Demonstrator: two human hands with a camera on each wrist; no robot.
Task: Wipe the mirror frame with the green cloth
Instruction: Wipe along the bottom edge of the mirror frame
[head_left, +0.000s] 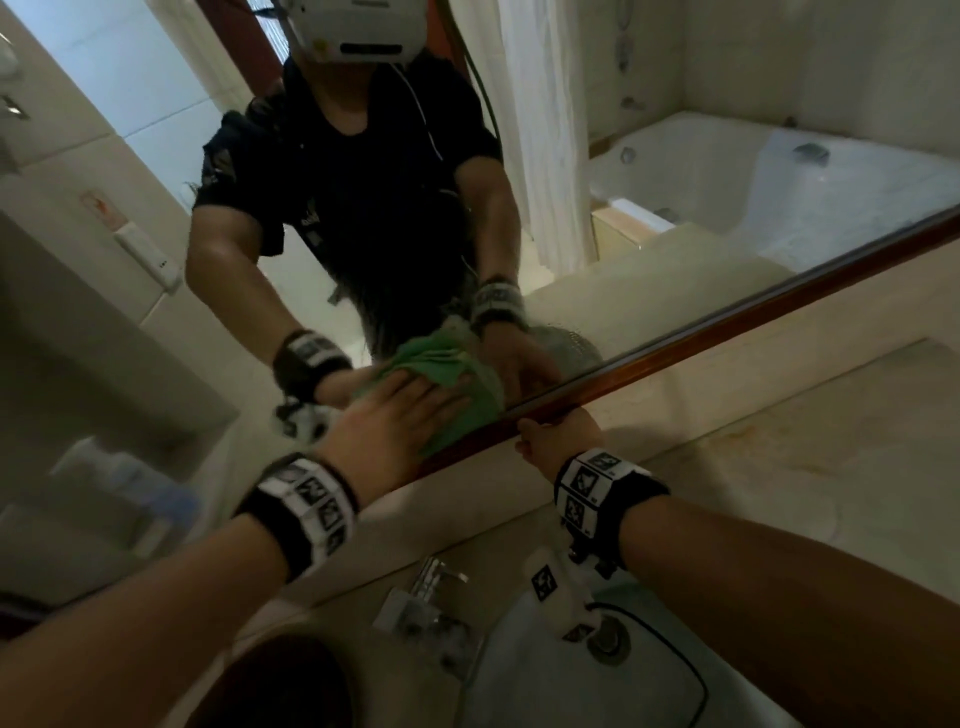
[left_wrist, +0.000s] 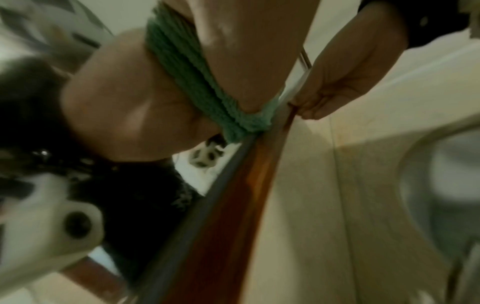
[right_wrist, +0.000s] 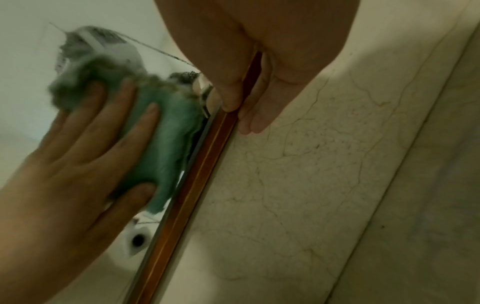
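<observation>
The green cloth (head_left: 460, 387) (left_wrist: 197, 82) (right_wrist: 166, 144) lies folded against the mirror glass, its lower edge at the brown wooden mirror frame (head_left: 727, 332) (left_wrist: 233, 205) (right_wrist: 182, 205). My left hand (head_left: 410, 402) (right_wrist: 85, 148) presses flat on the cloth with straight, spread fingers. Just to its right, my right hand (head_left: 550, 439) (left_wrist: 345, 78) (right_wrist: 235, 112) pinches the frame's bottom rail. Its thumb is on the glass side and its fingers (right_wrist: 252, 123) lie on the wall below. The mirror shows both hands and the cloth reflected.
A marbled beige wall (head_left: 753, 415) (right_wrist: 311, 164) runs under the frame. Below my arms are a chrome faucet (head_left: 431, 577) and a white sink (head_left: 519, 691) with its drain (head_left: 605, 639). The mirror reflects a bathtub (head_left: 779, 171) and a white curtain (head_left: 545, 130).
</observation>
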